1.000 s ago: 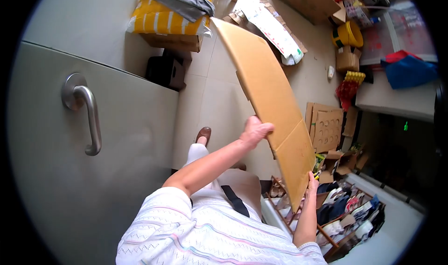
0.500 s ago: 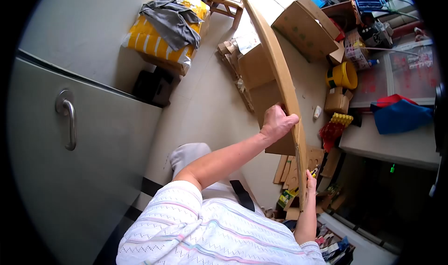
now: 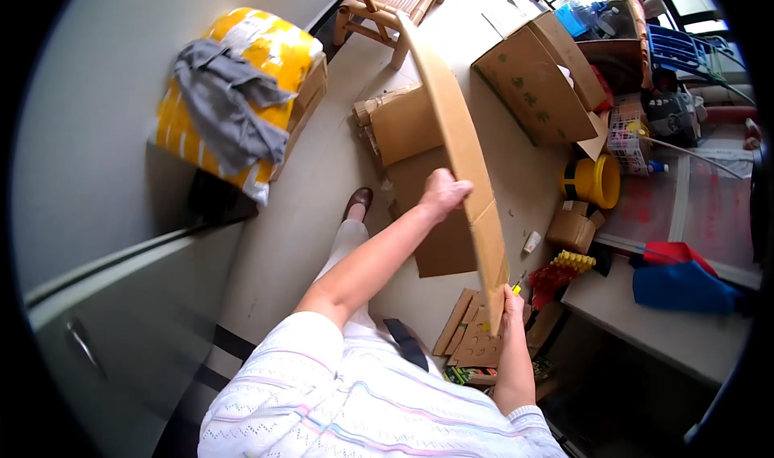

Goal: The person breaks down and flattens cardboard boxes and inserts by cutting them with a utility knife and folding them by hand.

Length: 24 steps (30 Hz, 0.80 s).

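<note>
A large, long piece of cardboard (image 3: 463,143) stands tilted in front of me, seen nearly edge-on. My left hand (image 3: 443,195) is closed on its left side, around mid-length, with the fingertips partly hidden. Near the lower end my right hand (image 3: 513,309) grips the right edge. A small yellow tool with a thin tip (image 3: 518,289) sticks out by the right fingers; its kind is too small to tell. Brown cardboard panels (image 3: 439,236) show behind the left hand; whether they join the held piece I cannot tell.
A yellow-wrapped package (image 3: 262,43) bears a grey cloth (image 3: 234,103). A bamboo chair (image 3: 395,6) stands at the back, a large carton (image 3: 532,79) right of it. Further right are a yellow bucket (image 3: 592,180) and a small box (image 3: 572,226). Cardboard pieces (image 3: 476,337) lie low down.
My view has shifted, and a shoe and leg now show below. The cardboard has swung slightly left and tilted, turning more of its broad face to me. Both hands keep their grip.
</note>
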Available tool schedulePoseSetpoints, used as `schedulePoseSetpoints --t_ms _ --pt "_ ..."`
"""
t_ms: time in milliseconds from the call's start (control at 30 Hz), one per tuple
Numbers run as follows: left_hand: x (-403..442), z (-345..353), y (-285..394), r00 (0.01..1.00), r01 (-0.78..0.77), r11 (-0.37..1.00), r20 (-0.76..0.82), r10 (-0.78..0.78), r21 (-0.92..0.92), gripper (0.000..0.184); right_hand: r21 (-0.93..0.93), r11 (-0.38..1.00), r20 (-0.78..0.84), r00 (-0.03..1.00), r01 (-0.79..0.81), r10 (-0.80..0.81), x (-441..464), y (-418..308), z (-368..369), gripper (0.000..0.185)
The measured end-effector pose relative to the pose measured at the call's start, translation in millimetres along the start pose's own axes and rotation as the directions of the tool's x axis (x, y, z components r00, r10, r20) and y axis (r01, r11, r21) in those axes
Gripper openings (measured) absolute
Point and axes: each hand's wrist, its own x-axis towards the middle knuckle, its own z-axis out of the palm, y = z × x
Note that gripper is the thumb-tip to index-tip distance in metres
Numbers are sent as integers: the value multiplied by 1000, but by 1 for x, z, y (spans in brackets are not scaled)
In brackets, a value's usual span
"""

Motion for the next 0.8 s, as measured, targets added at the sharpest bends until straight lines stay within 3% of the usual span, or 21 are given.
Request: schedulePoseSetpoints --t_ms 67,167,200,367,500,533,667,700,733,800 --pt "39 -17 -2 994 105 991 25 -103 -83 12 -145 989 -17 1000 -8 6 28 -15 22 29" --pt "94 -43 -37 961 275 951 55 -270 -141 22 -163 985 -94 994 -61 46 59 -25 51 24" --pt "101 -46 -37 950 309 934 18 -311 -180 14 -185 981 -103 994 -65 47 70 -23 56 24" --pt "151 -73 -109 897 436 853 71 -435 -286 27 -305 947 -118 991 -101 68 131 -7 74 28" --pt "178 -88 -161 853 515 823 48 -519 -239 34 -430 875 -35 973 -222 230 172 13 91 32" --pt "187 -93 -178 847 525 821 44 -529 -226 34 -428 859 -20 953 -280 301 182 20 98 41" --pt "218 -116 -221 827 554 817 -2 -562 -159 35 -455 837 -37 945 -304 324 202 65 121 58" --pt "225 -119 -225 822 561 818 -32 -569 -126 35 -498 800 -52 933 -334 357 207 77 127 50" --pt "233 -126 -234 832 548 827 -21 -554 -124 35 -423 824 18 906 -376 423 212 89 132 35" --pt "247 -135 -245 832 538 837 -95 -547 -102 36 -379 837 11 902 -395 431 218 109 149 23"
